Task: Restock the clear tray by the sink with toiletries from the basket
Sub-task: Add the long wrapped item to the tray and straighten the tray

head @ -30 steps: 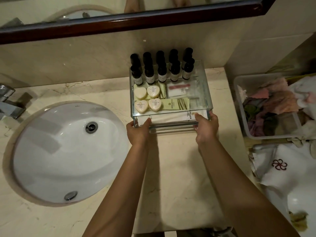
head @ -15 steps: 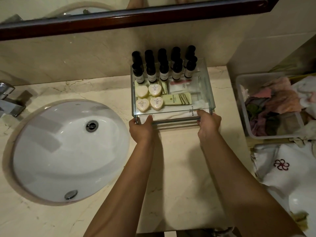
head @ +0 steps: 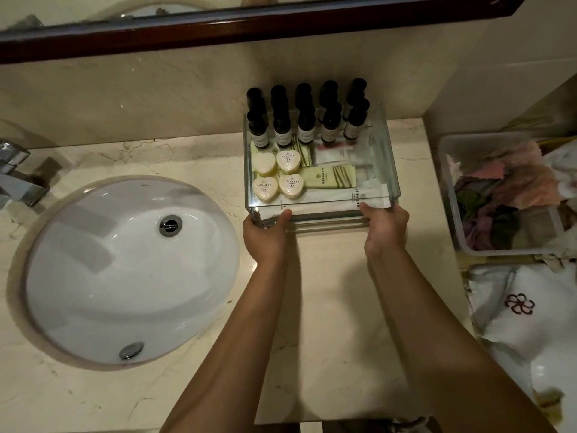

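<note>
The clear tray [head: 390, 157] stands on the marble counter against the back wall, right of the sink. It holds several dark bottles [head: 306, 126] along the back, heart-shaped soaps [head: 290, 162], green packets [head: 331, 177] and white sachets [head: 334, 153]. My left hand [head: 265, 235] grips the tray's near left corner. My right hand [head: 385, 228] grips its near right corner. A clear basket [head: 449, 195] sits off the counter at the right, filled with coloured cloths.
A white oval sink [head: 125, 270] lies at the left, with a chrome tap [head: 15, 179] at the far left edge. White towels [head: 524, 307] with a red emblem lie below the basket. A dark-framed mirror [head: 249, 29] runs above.
Both hands have pushed the tray a little farther back toward the wall, keeping hold of its near corners.
</note>
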